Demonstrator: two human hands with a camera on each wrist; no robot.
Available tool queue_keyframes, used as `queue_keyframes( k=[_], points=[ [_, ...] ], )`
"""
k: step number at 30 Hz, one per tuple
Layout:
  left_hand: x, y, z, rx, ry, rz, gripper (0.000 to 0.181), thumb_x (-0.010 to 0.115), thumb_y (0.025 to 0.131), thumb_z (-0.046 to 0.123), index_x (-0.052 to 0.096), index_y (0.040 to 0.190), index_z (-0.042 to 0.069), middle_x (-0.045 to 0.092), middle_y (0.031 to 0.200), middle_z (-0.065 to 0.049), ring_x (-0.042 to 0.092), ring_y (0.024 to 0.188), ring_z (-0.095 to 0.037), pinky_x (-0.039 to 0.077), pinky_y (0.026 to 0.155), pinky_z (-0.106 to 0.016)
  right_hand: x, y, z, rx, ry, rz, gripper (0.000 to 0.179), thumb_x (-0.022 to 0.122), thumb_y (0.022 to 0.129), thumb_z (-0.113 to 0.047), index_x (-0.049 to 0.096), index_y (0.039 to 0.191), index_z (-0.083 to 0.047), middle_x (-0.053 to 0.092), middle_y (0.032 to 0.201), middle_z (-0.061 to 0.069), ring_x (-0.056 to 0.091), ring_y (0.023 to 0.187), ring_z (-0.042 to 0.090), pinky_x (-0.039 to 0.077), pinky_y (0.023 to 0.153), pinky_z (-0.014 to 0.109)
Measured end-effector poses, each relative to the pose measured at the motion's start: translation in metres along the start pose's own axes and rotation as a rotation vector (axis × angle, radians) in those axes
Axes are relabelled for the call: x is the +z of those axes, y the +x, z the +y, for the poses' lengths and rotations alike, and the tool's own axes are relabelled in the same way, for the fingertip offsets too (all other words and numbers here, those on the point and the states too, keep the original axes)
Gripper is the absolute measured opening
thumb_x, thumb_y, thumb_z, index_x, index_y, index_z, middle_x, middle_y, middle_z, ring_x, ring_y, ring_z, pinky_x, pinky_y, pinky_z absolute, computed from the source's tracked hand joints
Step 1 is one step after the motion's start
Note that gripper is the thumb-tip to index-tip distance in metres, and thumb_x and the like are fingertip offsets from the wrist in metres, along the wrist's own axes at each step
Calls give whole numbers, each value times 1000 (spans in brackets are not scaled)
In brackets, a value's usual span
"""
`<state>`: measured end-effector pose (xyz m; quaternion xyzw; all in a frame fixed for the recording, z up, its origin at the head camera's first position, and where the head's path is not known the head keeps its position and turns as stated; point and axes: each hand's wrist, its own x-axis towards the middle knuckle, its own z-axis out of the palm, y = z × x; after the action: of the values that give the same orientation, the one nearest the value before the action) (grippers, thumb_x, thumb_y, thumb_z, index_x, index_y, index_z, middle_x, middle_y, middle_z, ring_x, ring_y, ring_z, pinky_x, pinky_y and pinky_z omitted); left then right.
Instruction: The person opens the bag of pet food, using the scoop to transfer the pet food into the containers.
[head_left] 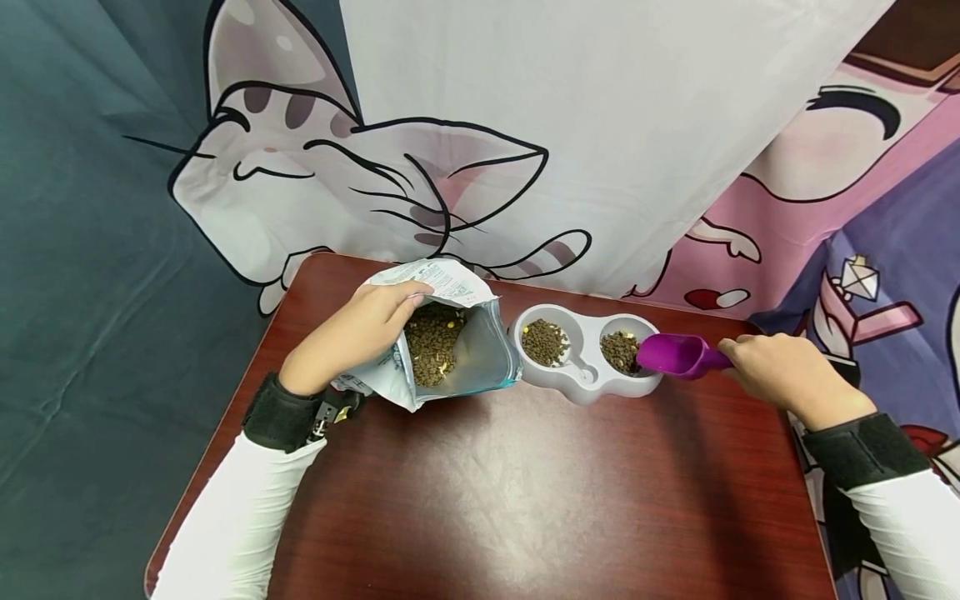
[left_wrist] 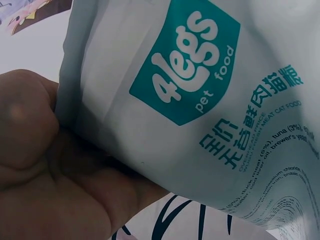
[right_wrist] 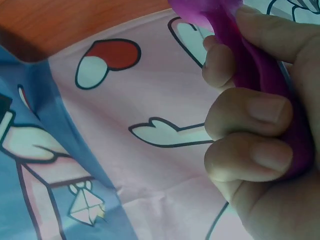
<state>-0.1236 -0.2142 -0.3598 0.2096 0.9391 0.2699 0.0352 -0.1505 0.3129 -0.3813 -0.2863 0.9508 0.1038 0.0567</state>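
My left hand [head_left: 367, 329] grips the upper edge of a white cat food bag [head_left: 455, 282], its mouth spread toward me. Brown kibble [head_left: 431, 346] shows inside. In the left wrist view the bag's teal label [left_wrist: 192, 60] reads "4legs pet food". My right hand [head_left: 780, 371] holds a purple scoop [head_left: 672, 354] by its handle, fingers curled round it in the right wrist view. The scoop's front end overlaps the right bowl of a grey double pet bowl [head_left: 577, 392]. Both bowls contain kibble; the scoop's inside shows no kibble.
A reddish-brown table [head_left: 480, 500] carries the bag and the double bowl, both near its far edge. Behind it hangs a curtain [head_left: 622, 125] printed with cartoon cats. Black bands [head_left: 866, 450] wrap both wrists over white sleeves.
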Motion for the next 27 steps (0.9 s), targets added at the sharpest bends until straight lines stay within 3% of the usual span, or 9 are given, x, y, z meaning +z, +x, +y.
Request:
queue_keyframes(
  k=[9, 17, 27],
  points=[
    [1, 0, 0, 8, 3, 8, 33, 41, 103, 15, 59, 128, 1, 64, 127, -12, 54, 126, -27, 39, 109, -44, -3, 1, -1, -26, -47, 62, 17, 78, 74, -13, 62, 79, -11, 58, 62, 2, 46, 45, 20, 41, 37, 44],
    [1, -1, 0, 6, -5, 17, 33, 42, 103, 15, 59, 127, 1, 64, 127, -12, 54, 126, -27, 40, 109, -44, -6, 0, -2, -45, -70, 118, 17, 72, 70, -3, 60, 68, -14, 50, 55, -1, 41, 42, 18, 37, 35, 42],
    [0, -1, 0, -4, -14, 10, 34, 41, 103, 16, 59, 129, 2, 63, 128, -11, 53, 128, -27, 40, 110, -44, -13, 1, 1, 4, -32, 42, 17, 77, 75, -13, 61, 75, -12, 51, 59, -1, 46, 46, 18, 40, 38, 41]
  ],
)
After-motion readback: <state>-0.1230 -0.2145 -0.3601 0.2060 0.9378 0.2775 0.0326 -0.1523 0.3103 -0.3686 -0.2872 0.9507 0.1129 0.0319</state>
